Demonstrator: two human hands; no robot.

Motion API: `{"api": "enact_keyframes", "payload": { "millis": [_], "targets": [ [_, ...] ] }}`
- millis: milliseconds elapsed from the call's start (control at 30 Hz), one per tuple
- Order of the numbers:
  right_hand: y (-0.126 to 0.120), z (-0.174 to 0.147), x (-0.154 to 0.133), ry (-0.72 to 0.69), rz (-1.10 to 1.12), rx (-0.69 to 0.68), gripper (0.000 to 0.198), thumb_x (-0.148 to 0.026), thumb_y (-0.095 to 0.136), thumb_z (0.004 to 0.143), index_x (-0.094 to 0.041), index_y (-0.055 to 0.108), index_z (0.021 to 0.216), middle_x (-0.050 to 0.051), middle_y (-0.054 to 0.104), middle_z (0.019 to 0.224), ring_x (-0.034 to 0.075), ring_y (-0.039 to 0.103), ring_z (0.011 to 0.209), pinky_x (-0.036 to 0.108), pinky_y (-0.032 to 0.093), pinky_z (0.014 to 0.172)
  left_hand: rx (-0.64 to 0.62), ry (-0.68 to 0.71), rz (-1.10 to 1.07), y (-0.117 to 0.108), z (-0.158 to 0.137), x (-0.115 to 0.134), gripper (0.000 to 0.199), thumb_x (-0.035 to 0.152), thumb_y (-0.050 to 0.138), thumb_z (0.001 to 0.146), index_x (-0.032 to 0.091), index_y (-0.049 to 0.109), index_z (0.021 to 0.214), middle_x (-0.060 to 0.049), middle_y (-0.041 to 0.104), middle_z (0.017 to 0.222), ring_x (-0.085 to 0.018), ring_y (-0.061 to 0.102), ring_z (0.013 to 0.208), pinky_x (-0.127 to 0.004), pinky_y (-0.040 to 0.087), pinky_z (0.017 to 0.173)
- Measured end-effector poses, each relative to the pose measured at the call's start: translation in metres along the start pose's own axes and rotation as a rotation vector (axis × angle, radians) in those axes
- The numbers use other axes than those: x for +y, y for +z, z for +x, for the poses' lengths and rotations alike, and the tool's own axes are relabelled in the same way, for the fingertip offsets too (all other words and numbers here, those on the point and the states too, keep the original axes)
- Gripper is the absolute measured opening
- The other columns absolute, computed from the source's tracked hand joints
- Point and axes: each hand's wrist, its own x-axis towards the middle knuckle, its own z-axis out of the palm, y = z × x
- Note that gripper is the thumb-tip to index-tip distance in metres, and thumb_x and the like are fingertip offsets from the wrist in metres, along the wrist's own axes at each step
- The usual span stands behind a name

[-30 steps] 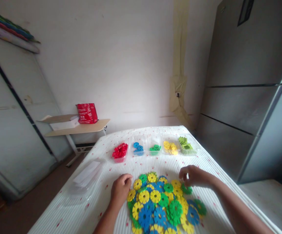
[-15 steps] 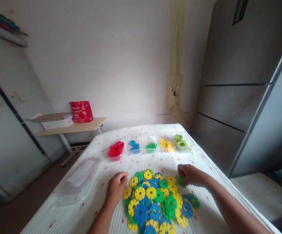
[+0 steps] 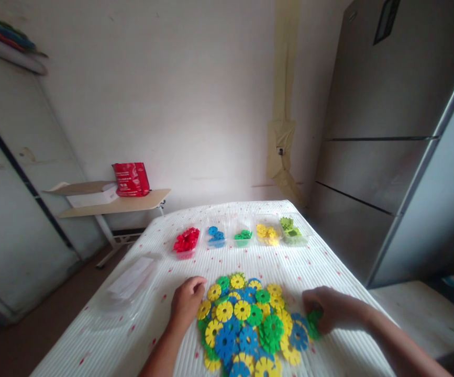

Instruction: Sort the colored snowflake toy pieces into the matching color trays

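A heap of notched plastic discs [image 3: 242,310] in yellow, blue and green lies at the near middle of the table. My left hand [image 3: 189,299] rests against the heap's left edge, fingers curled in, with no disc seen in them. At the right edge, my right hand [image 3: 327,310] has its fingers closed on a green notched disc [image 3: 313,322]. Whether more than one green piece is under those fingers is hard to tell. A blue disc [image 3: 298,335] lies just left of that hand.
Clear tubs stand in a row behind the heap: red pieces [image 3: 186,241], blue discs [image 3: 216,235], green discs [image 3: 243,235], yellow discs [image 3: 268,233] and light green pieces [image 3: 290,229]. A clear tray with paper [image 3: 131,280] lies left. A fridge [image 3: 368,157] stands beyond the right edge.
My right hand has moved right and nearer to me, from beside the heap's upper right edge to the green disc lying at its right. My left hand stays put.
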Motion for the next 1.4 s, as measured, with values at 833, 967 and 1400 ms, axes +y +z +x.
{"api": "enact_keyframes", "payload": {
  "millis": [833, 967, 1400],
  "targets": [
    [-0.034, 0.098, -0.077, -0.213, 0.623, 0.208, 0.027, -0.039, 0.065, 0.073, -0.014, 0.055, 0.073, -0.008, 0.044, 0.049, 0.005, 0.039, 0.04, 0.02, 0.034, 0.04, 0.039, -0.007, -0.05, -0.003, -0.002, 0.007, 0.021, 0.021, 0.048, 0.071, 0.019, 0.068, 0.077, -0.003, 0.072, 0.081, -0.017, 0.065, 0.079, -0.024, 0.046, 0.073],
    [-0.044, 0.115, -0.086, -0.186, 0.576, 0.267, 0.026, -0.034, 0.051, 0.088, -0.016, 0.056, 0.106, 0.005, 0.06, 0.1, 0.015, 0.059, 0.081, 0.032, 0.051, 0.07, 0.03, -0.015, -0.034, -0.003, -0.003, 0.009, 0.021, 0.021, 0.048, 0.072, 0.019, 0.068, 0.078, -0.003, 0.072, 0.08, -0.016, 0.065, 0.077, -0.023, 0.046, 0.07],
    [-0.027, 0.091, -0.068, -0.131, 0.353, 0.373, 0.029, -0.035, 0.059, 0.082, -0.015, 0.06, 0.102, 0.008, 0.063, 0.096, 0.02, 0.06, 0.083, 0.037, 0.051, 0.073, -0.021, -0.045, -0.13, -0.003, -0.002, 0.007, 0.024, 0.024, 0.047, 0.071, 0.017, 0.067, 0.081, -0.005, 0.07, 0.081, -0.017, 0.063, 0.074, -0.024, 0.048, 0.068]
  ]
}}
